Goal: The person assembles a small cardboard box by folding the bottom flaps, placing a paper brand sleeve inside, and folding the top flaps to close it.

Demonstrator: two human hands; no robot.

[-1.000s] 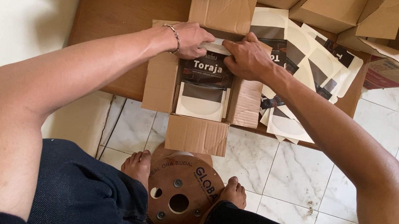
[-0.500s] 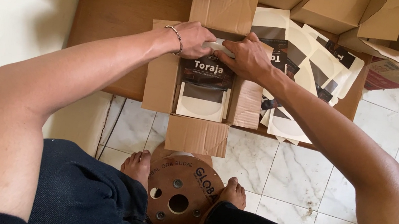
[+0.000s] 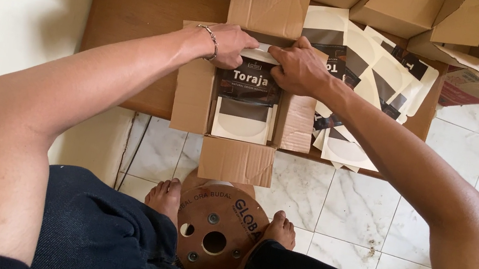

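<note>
An open cardboard box point(image 3: 192, 98) with its four flaps spread lies on a low wooden table point(image 3: 145, 4). Inside it sit dark brown and cream flat pouches point(image 3: 246, 100). My left hand point(image 3: 231, 45) and my right hand point(image 3: 298, 68) meet at the far end of the box, both pinching the top edge of the uppermost pouch. A thin bracelet circles my left wrist.
A fanned pile of the same pouches point(image 3: 369, 65) lies to the right of the box. Several closed and open cardboard boxes point(image 3: 400, 9) line the table's far edge. A round wooden spool point(image 3: 216, 230) stands on the tiled floor between my bare feet.
Both hands have stayed at the far end of the box; the fingers shifted slightly closer together along the pouch's top edge.
</note>
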